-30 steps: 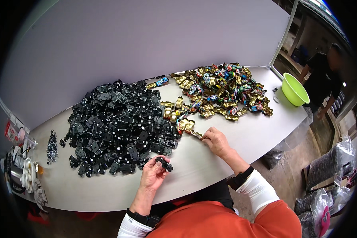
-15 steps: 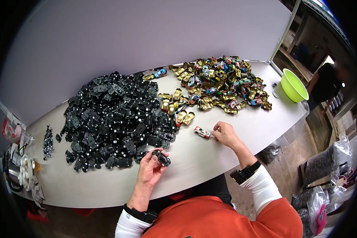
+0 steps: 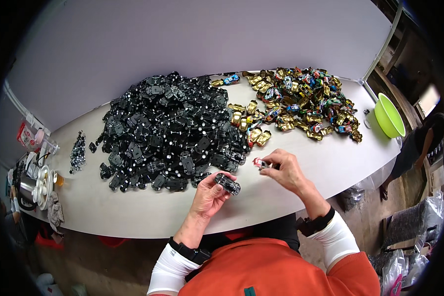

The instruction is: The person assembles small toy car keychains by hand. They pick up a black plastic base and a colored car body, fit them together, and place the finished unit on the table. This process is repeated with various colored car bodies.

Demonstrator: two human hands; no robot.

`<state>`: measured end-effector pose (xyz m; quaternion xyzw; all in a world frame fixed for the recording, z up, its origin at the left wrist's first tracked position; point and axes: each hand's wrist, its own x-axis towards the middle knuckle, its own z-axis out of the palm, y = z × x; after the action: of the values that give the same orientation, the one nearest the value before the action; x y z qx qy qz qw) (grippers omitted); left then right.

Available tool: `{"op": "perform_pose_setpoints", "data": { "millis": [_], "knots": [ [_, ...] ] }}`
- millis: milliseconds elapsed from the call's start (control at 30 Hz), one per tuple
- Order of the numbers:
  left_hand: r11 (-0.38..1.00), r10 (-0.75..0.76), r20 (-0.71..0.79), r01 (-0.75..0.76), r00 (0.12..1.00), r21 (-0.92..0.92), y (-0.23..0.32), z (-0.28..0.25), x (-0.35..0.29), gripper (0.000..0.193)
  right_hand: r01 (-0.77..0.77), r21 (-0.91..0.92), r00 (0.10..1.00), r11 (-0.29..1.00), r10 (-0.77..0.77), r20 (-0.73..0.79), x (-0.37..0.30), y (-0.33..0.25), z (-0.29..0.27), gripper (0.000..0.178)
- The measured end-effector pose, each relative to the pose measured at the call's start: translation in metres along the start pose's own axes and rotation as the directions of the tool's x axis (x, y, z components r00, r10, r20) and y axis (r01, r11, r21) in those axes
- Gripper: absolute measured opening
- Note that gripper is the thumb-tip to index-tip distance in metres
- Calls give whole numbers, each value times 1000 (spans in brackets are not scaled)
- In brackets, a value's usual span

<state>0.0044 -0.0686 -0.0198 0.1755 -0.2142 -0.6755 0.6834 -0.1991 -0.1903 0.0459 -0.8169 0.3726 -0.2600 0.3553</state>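
My left hand [image 3: 208, 198] pinches a black toy car chassis [image 3: 227, 184] above the near part of the table. To its right, my right hand [image 3: 287, 170] is closed on a small white and red toy car body [image 3: 260, 163], partly hidden by the fingers. A large heap of black toy car chassis [image 3: 167, 128] covers the table's left and middle. Behind my right hand spreads a pile of toy car bodies [image 3: 306, 98], many gold and others multicoloured.
The white table [image 3: 133, 212] meets a grey partition [image 3: 207, 34] at the back. A green basin [image 3: 388, 116] stands at the right end. Small shiny parts [image 3: 77, 153] and a tray of cups [image 3: 44, 186] are on the left. A person [image 3: 419, 143] is beyond the right edge.
My right hand has picked the white and red car body off the table and brought it closer to my left hand. The left still holds the chassis. The view has shifted.
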Motion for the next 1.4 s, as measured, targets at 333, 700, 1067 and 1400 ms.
{"op": "perform_pose_setpoints", "data": {
  "millis": [333,700,1067,1400],
  "knots": [
    [992,93,-67,-87,993,89,-2,3,-1,36,242,-109,970,964,-238,44,-18,-23,32,26],
    [977,113,-91,-94,989,190,-3,3,-2,37,-165,448,982,879,103,158,-20,-48,30,16],
    [959,136,-99,-106,986,264,-5,9,-5,34,8,333,998,943,-29,60,-22,-40,46,21],
    [921,226,-17,-208,974,330,7,23,-9,35,377,83,922,922,-382,61,-25,-66,40,55]
  ]
}}
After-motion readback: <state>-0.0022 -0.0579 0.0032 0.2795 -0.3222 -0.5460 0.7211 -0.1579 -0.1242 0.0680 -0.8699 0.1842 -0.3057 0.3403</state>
